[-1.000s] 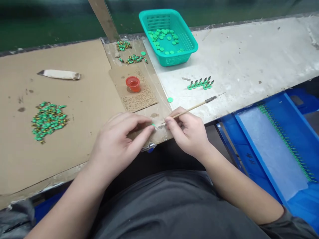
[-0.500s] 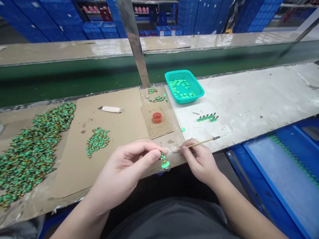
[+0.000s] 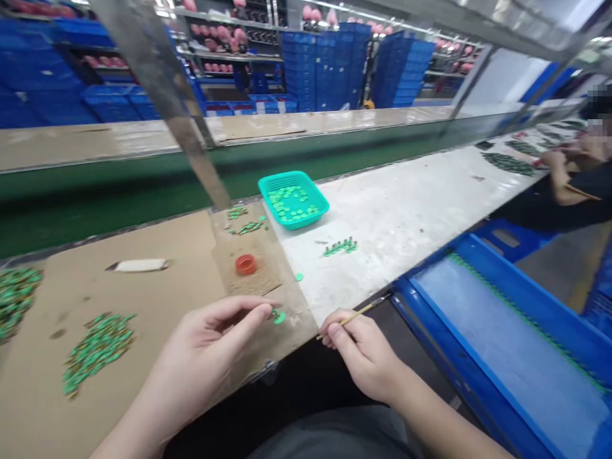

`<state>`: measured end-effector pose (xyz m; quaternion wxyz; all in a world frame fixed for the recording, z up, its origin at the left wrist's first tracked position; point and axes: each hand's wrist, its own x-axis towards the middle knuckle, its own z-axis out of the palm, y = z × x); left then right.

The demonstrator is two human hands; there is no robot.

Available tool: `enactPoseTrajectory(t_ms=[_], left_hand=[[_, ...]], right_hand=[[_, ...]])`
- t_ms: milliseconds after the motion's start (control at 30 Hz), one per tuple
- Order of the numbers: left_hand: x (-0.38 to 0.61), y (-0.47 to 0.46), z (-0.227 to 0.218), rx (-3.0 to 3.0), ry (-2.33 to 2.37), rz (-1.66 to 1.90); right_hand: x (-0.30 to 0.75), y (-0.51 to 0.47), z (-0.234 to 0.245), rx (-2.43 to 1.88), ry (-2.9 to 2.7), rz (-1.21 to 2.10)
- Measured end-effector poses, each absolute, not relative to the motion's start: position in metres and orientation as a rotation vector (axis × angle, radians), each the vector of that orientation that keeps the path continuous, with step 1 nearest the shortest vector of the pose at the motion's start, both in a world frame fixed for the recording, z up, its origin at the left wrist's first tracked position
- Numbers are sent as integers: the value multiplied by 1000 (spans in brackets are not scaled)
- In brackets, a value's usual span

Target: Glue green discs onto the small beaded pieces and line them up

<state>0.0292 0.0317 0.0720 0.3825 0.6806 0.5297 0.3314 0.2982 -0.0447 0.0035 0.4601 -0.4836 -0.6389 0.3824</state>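
Observation:
My left hand [image 3: 210, 357] pinches a small green figure on a round base [image 3: 276, 315] between thumb and forefinger, just above the cardboard sheet [image 3: 157, 299]. My right hand [image 3: 361, 350] is closed round a thin paintbrush [image 3: 354, 313] whose tip points up and right, near the bench's front edge. A small red paint cup [image 3: 245, 264] stands on a cardboard scrap behind my left hand. A short row of painted green figures [image 3: 339, 247] stands on the white bench top [image 3: 406, 217].
A teal basket [image 3: 292, 199] holds green discs at the back. Piles of green pieces [image 3: 95, 347] lie on the cardboard at left. One loose green disc [image 3: 299, 276] lies near the cup. A blue tray rack [image 3: 502, 338] stands at right. Another person's hands [image 3: 568, 172] work far right.
The view has swung up and to the right, bringing the other person into sight. My hands have moved apart a little; the left still pinches the figure, the right still holds the brush.

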Motion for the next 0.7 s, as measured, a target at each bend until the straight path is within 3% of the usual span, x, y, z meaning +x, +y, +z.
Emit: enactPoseTrajectory(t_ms=[367,700], left_hand=[[171,140,49,2517,1142,834],[188,159,23,2650,1201,853]], right_hand=[[349,-66,1,-1261,-1409,819],[382,-71,-4,-1329,-1342,764]])
